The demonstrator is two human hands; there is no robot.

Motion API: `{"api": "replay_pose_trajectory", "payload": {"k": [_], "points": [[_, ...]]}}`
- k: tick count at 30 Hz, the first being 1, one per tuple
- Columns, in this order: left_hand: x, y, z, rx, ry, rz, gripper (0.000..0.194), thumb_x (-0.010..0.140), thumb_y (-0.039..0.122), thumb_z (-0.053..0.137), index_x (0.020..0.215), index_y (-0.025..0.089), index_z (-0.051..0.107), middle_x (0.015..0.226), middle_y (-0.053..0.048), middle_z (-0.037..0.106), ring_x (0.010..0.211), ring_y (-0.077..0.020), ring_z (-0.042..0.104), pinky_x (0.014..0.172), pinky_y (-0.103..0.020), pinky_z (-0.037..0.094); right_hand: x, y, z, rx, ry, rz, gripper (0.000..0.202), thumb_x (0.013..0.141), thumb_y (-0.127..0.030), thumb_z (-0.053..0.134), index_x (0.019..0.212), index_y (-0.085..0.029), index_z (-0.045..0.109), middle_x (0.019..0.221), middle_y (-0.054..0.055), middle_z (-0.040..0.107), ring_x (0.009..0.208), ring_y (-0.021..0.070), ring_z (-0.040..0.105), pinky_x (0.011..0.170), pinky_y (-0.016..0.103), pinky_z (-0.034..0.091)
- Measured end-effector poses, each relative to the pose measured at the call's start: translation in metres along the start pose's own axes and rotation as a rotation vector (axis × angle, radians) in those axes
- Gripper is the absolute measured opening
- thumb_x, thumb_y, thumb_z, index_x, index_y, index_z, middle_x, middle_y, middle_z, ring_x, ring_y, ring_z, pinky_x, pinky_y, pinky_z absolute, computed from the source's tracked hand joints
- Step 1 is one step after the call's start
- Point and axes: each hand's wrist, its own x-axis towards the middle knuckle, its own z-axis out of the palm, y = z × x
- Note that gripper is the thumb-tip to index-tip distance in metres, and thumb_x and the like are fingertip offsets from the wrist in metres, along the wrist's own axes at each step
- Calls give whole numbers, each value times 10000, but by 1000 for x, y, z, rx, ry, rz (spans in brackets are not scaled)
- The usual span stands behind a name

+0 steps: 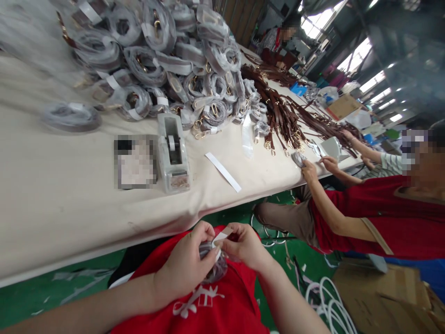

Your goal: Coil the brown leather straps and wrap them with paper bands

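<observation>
Low over my lap, my left hand (pixel 189 257) is closed on a coiled strap (pixel 216 272) wrapped in clear film. My right hand (pixel 245 246) pinches a white paper strip (pixel 222 235) that lies across the top of the coil. The left thumb presses near the same strip, so both hands almost meet there. Part of the coil is hidden behind the left fingers. On the table in front, another white paper strip (pixel 223 172) lies at an angle, to the right of a grey tape dispenser (pixel 173 155).
A heap of film-wrapped coiled straps (pixel 153 60) covers the table's back. Brown straps with gold clasps (pixel 278 106) spread to the right. A co-worker in red (pixel 361 218) sits at my right, handling a coil. Cardboard (pixel 382 287) and white tubing (pixel 327 301) lie on the floor.
</observation>
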Motion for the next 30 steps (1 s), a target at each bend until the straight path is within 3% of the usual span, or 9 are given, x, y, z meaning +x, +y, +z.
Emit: {"api": "replay_pose_trajectory", "payload": {"k": [5, 10, 14, 17, 20, 24, 30], "points": [[5, -3, 0, -123, -25, -22, 158, 849, 220, 563, 963, 236, 455, 831, -7, 686, 774, -199, 683, 717, -305, 505, 4, -7, -7, -72, -106, -1, 323, 730, -423, 802, 731, -117, 700, 601, -11, 621, 503, 73, 457, 470, 191, 345], [-1, 1, -2, -89, -8, 9, 160, 842, 194, 558, 970, 237, 474, 815, 2, 679, 740, -189, 666, 691, -292, 485, 9, -10, -10, -135, -111, 39, 326, 679, -398, 832, 736, -121, 670, 603, -11, 627, 510, 89, 494, 473, 196, 375], [-3, 4, -3, -89, -1, 18, 177, 822, 180, 549, 980, 239, 497, 838, 4, 674, 771, -191, 653, 714, -297, 474, 9, -12, -10, -238, -118, 43, 257, 709, -326, 800, 737, -135, 630, 590, -38, 592, 507, 77, 468, 473, 181, 361], [2, 3, -3, -246, -1, -105, 199, 763, 172, 552, 951, 224, 513, 781, 15, 656, 738, -186, 640, 691, -294, 474, 9, -16, -5, -310, -94, -9, 226, 733, -277, 757, 680, -148, 580, 575, -51, 558, 509, 71, 439, 466, 175, 335], [8, 1, -4, -530, -37, -342, 266, 682, 177, 581, 944, 198, 545, 767, 16, 661, 705, -170, 636, 629, -260, 462, 10, -20, 2, -413, -48, -70, 201, 736, -205, 715, 628, -154, 553, 562, -47, 545, 518, 76, 441, 457, 174, 316], [9, 0, -9, -774, -89, -621, 264, 613, 171, 603, 876, 179, 585, 654, 34, 647, 549, -125, 584, 520, -217, 409, 12, -23, 5, -419, -89, -62, 128, 736, -185, 693, 671, -147, 589, 584, -41, 554, 521, 76, 448, 458, 173, 331], [8, -1, -12, -741, -62, -603, 126, 600, 212, 657, 703, 170, 598, 572, 32, 619, 505, -116, 552, 493, -212, 376, 15, -31, 1, -361, -152, 18, 155, 745, -242, 702, 684, -132, 612, 577, -41, 532, 524, 73, 419, 462, 177, 320]]}}
